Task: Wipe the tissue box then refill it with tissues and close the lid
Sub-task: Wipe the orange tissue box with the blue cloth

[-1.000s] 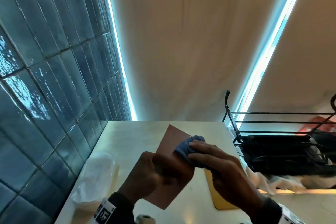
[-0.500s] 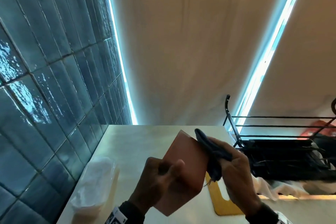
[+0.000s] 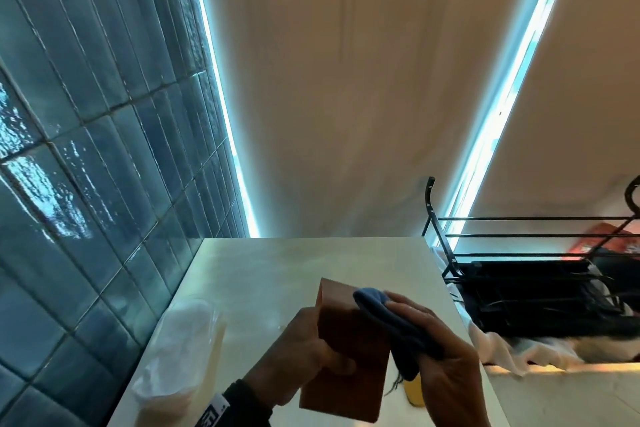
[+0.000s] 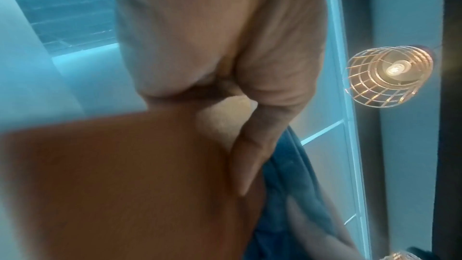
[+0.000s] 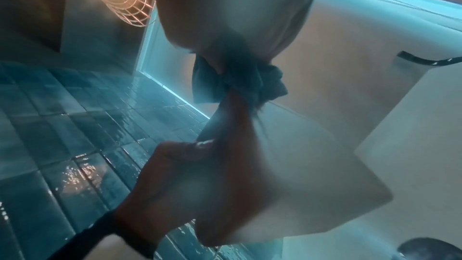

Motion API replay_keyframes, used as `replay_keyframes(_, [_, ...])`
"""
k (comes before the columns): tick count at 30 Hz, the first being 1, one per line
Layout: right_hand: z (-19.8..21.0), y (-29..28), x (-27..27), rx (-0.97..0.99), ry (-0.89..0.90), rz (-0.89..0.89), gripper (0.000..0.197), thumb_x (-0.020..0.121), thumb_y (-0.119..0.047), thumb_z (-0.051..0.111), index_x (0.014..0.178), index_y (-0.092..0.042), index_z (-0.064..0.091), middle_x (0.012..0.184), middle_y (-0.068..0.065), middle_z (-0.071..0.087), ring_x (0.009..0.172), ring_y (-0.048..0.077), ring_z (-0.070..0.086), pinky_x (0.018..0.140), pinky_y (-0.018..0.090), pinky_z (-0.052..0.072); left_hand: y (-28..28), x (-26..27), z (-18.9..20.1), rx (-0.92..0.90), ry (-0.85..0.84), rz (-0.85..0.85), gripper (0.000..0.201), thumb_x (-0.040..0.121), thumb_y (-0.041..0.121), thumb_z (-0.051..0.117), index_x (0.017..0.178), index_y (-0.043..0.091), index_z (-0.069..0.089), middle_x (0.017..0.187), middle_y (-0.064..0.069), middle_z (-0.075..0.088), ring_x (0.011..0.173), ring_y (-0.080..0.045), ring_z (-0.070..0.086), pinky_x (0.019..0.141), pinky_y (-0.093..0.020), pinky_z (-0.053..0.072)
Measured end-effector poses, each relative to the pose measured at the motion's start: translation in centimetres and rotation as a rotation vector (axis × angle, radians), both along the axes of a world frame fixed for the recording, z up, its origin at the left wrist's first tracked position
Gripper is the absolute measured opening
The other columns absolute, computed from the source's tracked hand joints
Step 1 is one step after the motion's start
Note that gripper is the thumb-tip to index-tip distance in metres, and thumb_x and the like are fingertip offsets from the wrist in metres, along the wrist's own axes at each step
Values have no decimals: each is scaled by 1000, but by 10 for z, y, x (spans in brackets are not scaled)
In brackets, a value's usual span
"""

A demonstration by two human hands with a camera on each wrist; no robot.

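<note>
A brown tissue box (image 3: 349, 347) is held tilted above the counter (image 3: 277, 270). My left hand (image 3: 308, 350) grips its lower left side, thumb across the front face. My right hand (image 3: 440, 364) holds a bunched blue cloth (image 3: 388, 322) and presses it on the box's upper right side. In the left wrist view the box (image 4: 125, 185) fills the lower left, with the cloth (image 4: 287, 185) behind one of my fingers (image 4: 252, 145). The right wrist view shows the cloth (image 5: 240, 80) in my palm, above the blurred box (image 5: 287, 165) and my left hand (image 5: 175, 185).
A clear plastic pack of white tissues (image 3: 180, 354) lies on the counter by the blue tiled wall (image 3: 86, 184). A flat yellow piece (image 3: 415, 392) lies under my right hand. A black wire rack (image 3: 519, 253) with dark items stands off the counter's right edge.
My right hand has carried the cloth from the box's front face over its top edge to its right side. My left hand has turned the box more edge-on.
</note>
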State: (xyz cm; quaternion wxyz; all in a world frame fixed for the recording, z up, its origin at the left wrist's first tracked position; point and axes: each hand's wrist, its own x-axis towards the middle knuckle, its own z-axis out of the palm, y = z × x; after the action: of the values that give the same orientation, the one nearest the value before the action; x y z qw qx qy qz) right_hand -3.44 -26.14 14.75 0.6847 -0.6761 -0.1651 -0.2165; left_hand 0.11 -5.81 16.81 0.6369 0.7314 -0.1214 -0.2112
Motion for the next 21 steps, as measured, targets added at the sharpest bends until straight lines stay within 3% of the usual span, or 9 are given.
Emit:
replay_keyframes(4, [0, -10, 3, 252, 176, 9, 26, 71, -2, 78, 95, -12, 79, 102, 9, 78, 101, 27, 72, 83, 28, 60, 1, -4, -8, 107, -98, 25, 37, 69, -6, 71, 97, 18, 76, 90, 6, 79, 90, -16, 72, 87, -37, 56])
replay_keyframes(6, [8, -24, 12, 346, 297, -45, 38, 80, 13, 61, 93, -18, 78, 93, 5, 79, 93, 29, 73, 71, 27, 62, 5, -6, -10, 111, -168, 24, 26, 73, 2, 74, 93, 18, 79, 88, 7, 80, 87, -11, 72, 81, -29, 55])
replay_keyframes(9, [28, -44, 29, 242, 278, -97, 49, 92, 18, 43, 104, -21, 70, 92, 4, 77, 78, 19, 70, 62, 27, 60, 9, -11, -11, 70, -240, 53, 20, 61, 12, 74, 80, 10, 81, 81, 1, 80, 78, -9, 69, 72, -24, 53])
replay_keyframes(11, [36, -50, 45, 50, 189, -84, 53, 91, 19, 45, 111, -22, 70, 96, 12, 75, 71, 25, 67, 60, 38, 58, 11, -14, -11, 75, -268, 43, 19, 60, 10, 68, 75, 10, 80, 73, 7, 78, 75, -7, 69, 68, -23, 53])
replay_keyframes(13, [37, -49, 60, -179, 116, -94, 63, 85, 27, 46, 114, -24, 70, 111, 1, 74, 93, 17, 70, 81, 44, 60, 12, -16, -10, 78, -287, 22, 22, 63, -1, 64, 65, 15, 79, 64, 14, 73, 68, -2, 66, 61, -23, 50])
replay_keyframes(15, [36, -36, 66, -365, 68, -108, 80, 75, 35, 42, 113, -30, 69, 121, -25, 65, 118, -1, 59, 101, 37, 52, 10, -17, -5, 67, -319, 23, 32, 61, -3, 60, 53, 26, 72, 55, 20, 67, 60, 2, 61, 56, -21, 44])
replay_keyframes(17, [31, -16, 58, -521, -17, -83, 79, 73, 31, 44, 115, -30, 70, 128, -36, 56, 127, -11, 49, 107, 31, 45, 8, -16, 5, 68, -365, 24, 29, 58, 4, 61, 50, 30, 69, 53, 22, 65, 58, 3, 59, 54, -19, 43])
replay_keyframes(19, [21, 8, 38, -668, -148, 97, 46, 93, -2, 55, 125, -32, 66, 140, -27, 52, 135, -3, 44, 113, 30, 39, 12, -12, 7, 83, -421, 49, 37, 63, -1, 65, 56, 35, 73, 57, 24, 68, 60, 7, 62, 56, -13, 46])
replay_keyframes(21, [17, 26, 17, -725, -251, 378, 34, 99, -35, 53, 132, -35, 60, 148, -25, 45, 141, 1, 36, 118, 33, 31, 20, -8, 5, 90, -443, 79, 30, 75, -3, 72, 81, 26, 78, 77, 17, 77, 73, -2, 72, 63, -21, 57])
